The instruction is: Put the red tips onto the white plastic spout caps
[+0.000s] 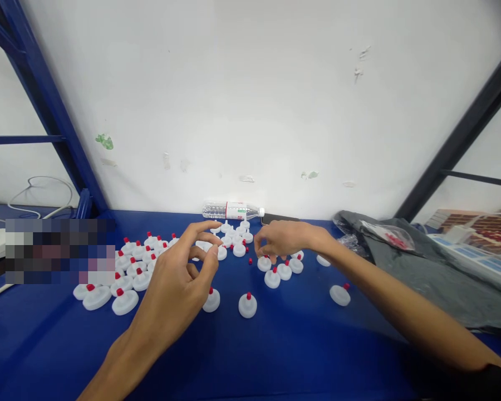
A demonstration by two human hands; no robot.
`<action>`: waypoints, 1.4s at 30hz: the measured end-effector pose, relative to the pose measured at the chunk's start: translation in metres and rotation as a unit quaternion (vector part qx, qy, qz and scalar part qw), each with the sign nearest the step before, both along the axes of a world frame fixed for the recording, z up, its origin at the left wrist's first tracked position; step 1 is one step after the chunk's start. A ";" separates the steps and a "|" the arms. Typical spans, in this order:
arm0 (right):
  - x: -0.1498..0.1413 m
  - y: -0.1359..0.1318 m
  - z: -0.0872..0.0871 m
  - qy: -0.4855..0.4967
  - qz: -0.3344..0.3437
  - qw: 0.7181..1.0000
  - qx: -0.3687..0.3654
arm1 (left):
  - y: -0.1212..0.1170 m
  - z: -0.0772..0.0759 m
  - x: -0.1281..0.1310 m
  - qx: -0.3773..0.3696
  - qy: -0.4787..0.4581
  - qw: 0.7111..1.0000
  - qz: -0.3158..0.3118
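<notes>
My left hand (187,273) is raised over the blue table (300,345), its thumb and index finger curved with a gap between them. Nothing shows in its fingers, though a white round cap (221,253) lies right behind the fingertips. My right hand (281,239) bends down with curled fingers over a white cap with a red tip (264,264). Whatever its fingertips pinch is hidden. Close by stand more red-tipped white caps (272,278). Small loose red tips (250,260) lie between my hands, near a cluster of white caps (239,250).
Many red-tipped caps (125,301) crowd the left side; a single one (247,306) stands in front. A water bottle (236,210) lies along the wall. On the right, a clear bag with red pieces (394,238) rests on dark grey plastic (434,284). Blue frame posts (54,106) flank the table.
</notes>
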State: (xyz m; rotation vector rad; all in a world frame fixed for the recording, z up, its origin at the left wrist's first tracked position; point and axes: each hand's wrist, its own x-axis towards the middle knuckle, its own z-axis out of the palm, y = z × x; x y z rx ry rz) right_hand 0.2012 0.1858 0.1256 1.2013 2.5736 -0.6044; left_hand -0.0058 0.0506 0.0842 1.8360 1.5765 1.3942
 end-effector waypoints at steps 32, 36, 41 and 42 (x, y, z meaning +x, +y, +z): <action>-0.017 -0.023 0.016 0.314 0.124 0.934 0.114 | 0.002 -0.007 -0.002 0.055 0.107 0.992 0.046; -0.002 0.022 -0.008 0.176 0.031 0.954 0.243 | 0.004 -0.007 -0.001 0.058 0.110 0.991 0.053; 0.015 0.063 -0.037 0.107 0.048 0.972 0.205 | 0.007 -0.012 -0.004 0.076 0.130 0.988 0.041; 0.016 0.066 -0.040 0.102 0.057 0.974 0.193 | 0.007 -0.013 -0.004 0.079 0.135 0.987 0.040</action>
